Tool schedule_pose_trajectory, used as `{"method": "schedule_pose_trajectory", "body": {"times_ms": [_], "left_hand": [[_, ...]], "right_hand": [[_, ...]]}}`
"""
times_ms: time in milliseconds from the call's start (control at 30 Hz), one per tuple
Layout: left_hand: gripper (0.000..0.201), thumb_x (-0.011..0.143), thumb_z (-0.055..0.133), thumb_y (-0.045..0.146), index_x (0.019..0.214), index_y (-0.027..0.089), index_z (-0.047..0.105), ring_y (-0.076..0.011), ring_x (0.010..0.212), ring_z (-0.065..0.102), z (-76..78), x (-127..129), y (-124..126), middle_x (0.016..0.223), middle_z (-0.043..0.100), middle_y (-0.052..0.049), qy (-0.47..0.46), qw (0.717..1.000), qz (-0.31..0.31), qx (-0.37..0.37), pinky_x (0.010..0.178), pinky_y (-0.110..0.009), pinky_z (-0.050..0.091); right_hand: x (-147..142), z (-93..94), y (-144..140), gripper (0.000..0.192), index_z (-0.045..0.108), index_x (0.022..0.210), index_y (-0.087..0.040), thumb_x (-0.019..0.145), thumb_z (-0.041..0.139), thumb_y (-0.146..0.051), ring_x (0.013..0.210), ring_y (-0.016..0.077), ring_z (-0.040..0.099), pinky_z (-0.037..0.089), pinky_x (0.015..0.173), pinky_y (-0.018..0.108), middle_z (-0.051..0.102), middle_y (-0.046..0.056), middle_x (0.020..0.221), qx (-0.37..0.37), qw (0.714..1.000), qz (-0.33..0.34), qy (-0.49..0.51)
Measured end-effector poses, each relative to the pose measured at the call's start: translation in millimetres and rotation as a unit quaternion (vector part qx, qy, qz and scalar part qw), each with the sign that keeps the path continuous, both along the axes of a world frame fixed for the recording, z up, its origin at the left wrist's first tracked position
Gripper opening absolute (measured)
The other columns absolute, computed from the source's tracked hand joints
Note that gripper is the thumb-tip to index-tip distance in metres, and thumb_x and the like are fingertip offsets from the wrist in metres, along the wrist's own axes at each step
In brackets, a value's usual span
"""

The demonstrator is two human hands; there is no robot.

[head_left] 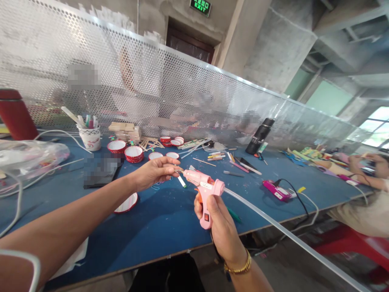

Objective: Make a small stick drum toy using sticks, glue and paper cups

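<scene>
My right hand [220, 219] is wrapped round the handle of a pink hot glue gun [203, 183], fingers at its orange trigger. A long clear glue stick [270, 215] runs out of the gun's back end toward the lower right. At the nozzle, the fingers of my left hand [159, 169] are pinched together around something too small to make out. Below the nozzle lies a white marker with a green tip [182, 181]. Red-rimmed white round lids [133, 153] lie behind my left hand, and another such lid [127, 202] is partly hidden under my left forearm.
On the blue table [146, 231] stand a patterned cup of pens [90, 137], a red bottle [16, 113] and a black bottle [259, 136]. A magenta power strip [277, 190] with cables lies to the right. A perforated metal screen [182, 93] closes the back. Another person's hands [364, 166] show at far right.
</scene>
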State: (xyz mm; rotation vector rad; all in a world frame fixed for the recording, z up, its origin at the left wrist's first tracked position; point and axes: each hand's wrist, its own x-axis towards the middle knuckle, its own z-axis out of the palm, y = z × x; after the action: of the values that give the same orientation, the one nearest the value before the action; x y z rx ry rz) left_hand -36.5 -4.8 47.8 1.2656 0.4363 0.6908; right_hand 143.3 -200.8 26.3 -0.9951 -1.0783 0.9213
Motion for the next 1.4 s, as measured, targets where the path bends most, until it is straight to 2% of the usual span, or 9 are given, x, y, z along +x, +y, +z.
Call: {"method": "schedule_pose_trajectory", "body": {"times_ms": [567, 800, 1100, 1400], "left_hand": [[0.039, 0.078, 0.090, 0.024, 0.113, 0.017, 0.074, -0.0159, 0.091, 0.078, 0.1, -0.7, -0.2, 0.107, 0.081, -0.010, 0.004, 1.000, 0.006, -0.001, 0.068, -0.019, 0.054], [0.037, 0.080, 0.088, 0.024, 0.113, 0.018, 0.074, -0.0149, 0.089, 0.078, -1.3, 0.3, 0.3, 0.096, 0.081, -0.008, 0.005, 1.000, 0.004, 0.000, 0.067, -0.017, 0.054], [0.035, 0.079, 0.088, 0.023, 0.112, 0.017, 0.074, -0.0146, 0.090, 0.077, -0.6, 0.1, -0.4, 0.103, 0.080, -0.009, -0.001, 1.000, 0.004, 0.006, 0.069, -0.018, 0.055], [0.037, 0.079, 0.089, 0.026, 0.112, 0.018, 0.074, -0.0149, 0.089, 0.077, 0.3, -0.3, -1.7, 0.101, 0.081, -0.008, 0.008, 1.000, 0.011, 0.015, 0.069, -0.020, 0.054]], "right_hand": [[-0.9, 1.9, 0.8, 0.055, 0.064, 0.097, -0.019, 0.094, 0.059, -0.073, 0.064, 0.0123, 0.044, 0.037, 0.056, 0.026, 0.054, 0.001, 0.074, -0.008, 1.000, 0.000, 0.003], [-1.4, 8.3, -3.8, 0.058, 0.063, 0.103, -0.019, 0.093, 0.059, -0.075, 0.066, 0.0129, 0.045, 0.039, 0.056, 0.026, 0.056, 0.002, 0.079, -0.022, 1.000, 0.007, -0.008], [-3.0, 9.5, -5.5, 0.055, 0.061, 0.093, -0.020, 0.096, 0.054, -0.074, 0.066, 0.0129, 0.044, 0.038, 0.058, 0.027, 0.053, 0.001, 0.076, -0.010, 0.999, 0.018, -0.030], [-3.8, 12.8, -5.2, 0.054, 0.061, 0.093, -0.020, 0.097, 0.053, -0.073, 0.065, 0.0126, 0.043, 0.039, 0.058, 0.027, 0.052, 0.001, 0.075, -0.012, 0.999, 0.015, -0.036]]}}
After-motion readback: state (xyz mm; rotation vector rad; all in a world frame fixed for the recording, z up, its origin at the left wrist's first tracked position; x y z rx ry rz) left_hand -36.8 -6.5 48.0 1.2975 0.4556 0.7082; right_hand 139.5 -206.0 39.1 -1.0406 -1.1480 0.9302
